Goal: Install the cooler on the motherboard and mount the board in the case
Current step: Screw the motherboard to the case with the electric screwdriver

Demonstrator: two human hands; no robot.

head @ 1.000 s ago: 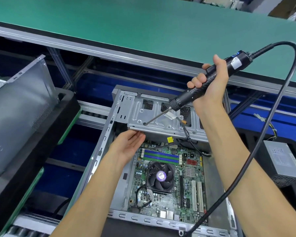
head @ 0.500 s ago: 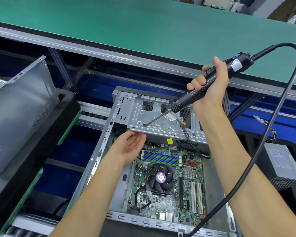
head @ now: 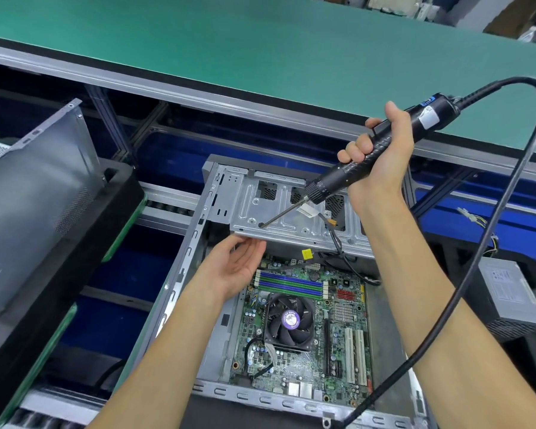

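right hand (head: pixel 381 156) wrapped round electric screwdriver (head: pixel 369 159), bit tilted onto drive cage (head: pixel 294 218) hole, likely to fasten it | left hand (head: pixel 234 266) fingers straight, touching cage lip, probably steadying | motherboard (head: pixel 304 329) with cooler (head: pixel 288 320) seated flat in case (head: pixel 180 274)

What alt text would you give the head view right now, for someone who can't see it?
A right hand grips a corded electric screwdriver, its bit on the metal drive bracket of an open computer case. The open left hand touches the bracket's front edge above the motherboard with its cooler fan.
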